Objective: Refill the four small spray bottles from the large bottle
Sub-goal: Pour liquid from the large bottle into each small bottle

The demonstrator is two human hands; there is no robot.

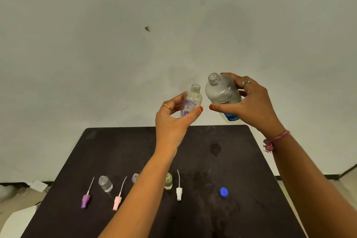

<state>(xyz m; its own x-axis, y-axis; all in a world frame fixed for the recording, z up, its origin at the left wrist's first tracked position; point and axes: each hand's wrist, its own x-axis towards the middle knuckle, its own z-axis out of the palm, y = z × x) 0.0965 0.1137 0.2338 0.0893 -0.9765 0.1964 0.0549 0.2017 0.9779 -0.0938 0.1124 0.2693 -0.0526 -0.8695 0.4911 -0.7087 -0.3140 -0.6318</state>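
My left hand (173, 116) grips a small clear bottle with purple flowers (191, 100), uncapped, held upright above the table's far edge. My right hand (249, 102) grips the large clear bottle with a blue label (222, 94), open-necked and tilted slightly left, its mouth just right of the small bottle's mouth. On the dark table (241, 160) stand three more small open bottles: a clear one (105, 183), one partly hidden behind my left forearm (135, 177), and a yellowish one (168, 181).
Three spray heads with dip tubes lie on the table: purple (85, 200), pink (117, 202), white (179, 193). A blue cap (224, 192) sits at the right. A pale wall rises behind; papers lie on the floor at left.
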